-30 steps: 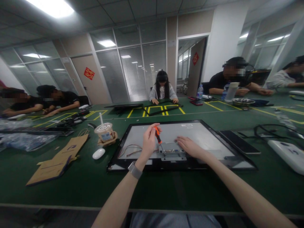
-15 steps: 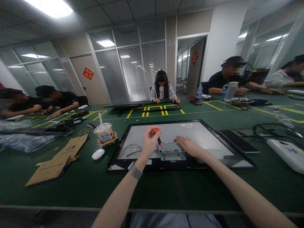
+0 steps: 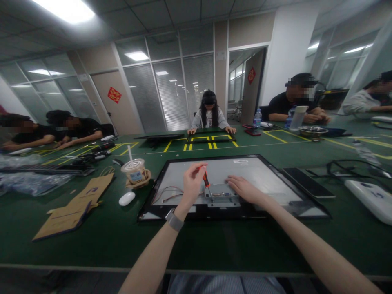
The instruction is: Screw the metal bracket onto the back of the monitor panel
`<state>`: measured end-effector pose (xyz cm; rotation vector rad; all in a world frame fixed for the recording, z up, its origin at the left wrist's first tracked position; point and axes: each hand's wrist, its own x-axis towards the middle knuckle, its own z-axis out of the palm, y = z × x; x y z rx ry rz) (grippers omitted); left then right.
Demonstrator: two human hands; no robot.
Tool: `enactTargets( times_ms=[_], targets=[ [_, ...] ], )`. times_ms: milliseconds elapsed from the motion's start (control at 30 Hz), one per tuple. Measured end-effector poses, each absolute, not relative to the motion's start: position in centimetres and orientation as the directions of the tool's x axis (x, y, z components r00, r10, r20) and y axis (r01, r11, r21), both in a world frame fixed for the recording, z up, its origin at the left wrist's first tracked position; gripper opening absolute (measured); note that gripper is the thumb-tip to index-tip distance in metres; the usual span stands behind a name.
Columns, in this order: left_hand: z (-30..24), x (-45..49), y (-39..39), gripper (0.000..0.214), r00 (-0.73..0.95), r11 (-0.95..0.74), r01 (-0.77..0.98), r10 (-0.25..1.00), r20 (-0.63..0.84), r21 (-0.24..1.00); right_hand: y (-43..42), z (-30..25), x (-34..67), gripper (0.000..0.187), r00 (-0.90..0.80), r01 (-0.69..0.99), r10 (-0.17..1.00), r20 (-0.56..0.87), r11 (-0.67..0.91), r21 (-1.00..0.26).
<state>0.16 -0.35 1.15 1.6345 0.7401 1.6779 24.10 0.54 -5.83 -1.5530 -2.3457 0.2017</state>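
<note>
A screwdriver [image 3: 206,177] with an orange and black handle stands tilted in my left hand [image 3: 193,176], its handle pinched by the fingertips. Its tip points down at the left end of a metal bracket [image 3: 225,199] with connector ports; whether it sits in a screw is too small to see. The bracket lies on a flat display panel [image 3: 260,173], silver-backed with a black frame. My right hand [image 3: 243,188] rests flat on the panel beside the bracket, fingers stretched out and holding nothing. Thin wires [image 3: 168,194] lie on the panel's left part.
Left of the panel are a drink cup [image 3: 134,170], a white mouse [image 3: 126,199] and a brown paper bag [image 3: 69,212]. On the right lie a black phone [image 3: 308,182], a white device [image 3: 369,200] and black cables. Several people sit around the green table [image 3: 101,249].
The screwdriver's handle has turned slightly within my left fingers, which have shifted a little. My right hand stays in place. Across the table, a person's hands have moved apart on a black frame.
</note>
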Motion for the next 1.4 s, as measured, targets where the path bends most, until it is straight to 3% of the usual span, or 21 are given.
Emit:
enactTargets(
  times_ms=[200,433,700,967,1267,1400],
  targets=[
    [1.0,0.4,-0.4,0.014,-0.023,-0.671,-0.004,0.742,0.671,0.742,0.5,-5.7,24.0,0.057,-0.340,0.874,0.925,0.169,0.377,-0.306],
    [0.8,0.3,-1.1,0.032,0.056,-0.728,0.054,0.686,0.726,0.684,0.5,-5.7,24.0,0.057,-0.368,0.865,0.911,0.185,0.408,-0.291],
    [0.8,0.6,-1.5,0.013,0.000,-0.791,0.234,0.581,0.814,0.565,0.4,-5.8,24.0,0.058,-0.341,0.868,0.925,0.168,0.379,-0.320],
    [0.5,0.6,-1.8,0.030,0.044,-0.818,0.198,0.557,0.829,0.540,0.1,-5.4,23.8,0.058,-0.342,0.877,0.926,0.161,0.376,-0.300],
    [0.2,0.8,-1.7,0.013,-0.005,-0.818,0.285,0.520,0.854,0.499,0.3,-5.6,23.9,0.057,-0.351,0.877,0.920,0.173,0.388,-0.285],
    [0.1,0.7,-1.8,0.020,0.001,-0.826,0.281,0.509,0.861,0.488,0.5,-6.0,24.1,0.056,-0.358,0.873,0.917,0.178,0.396,-0.286]
  ],
)
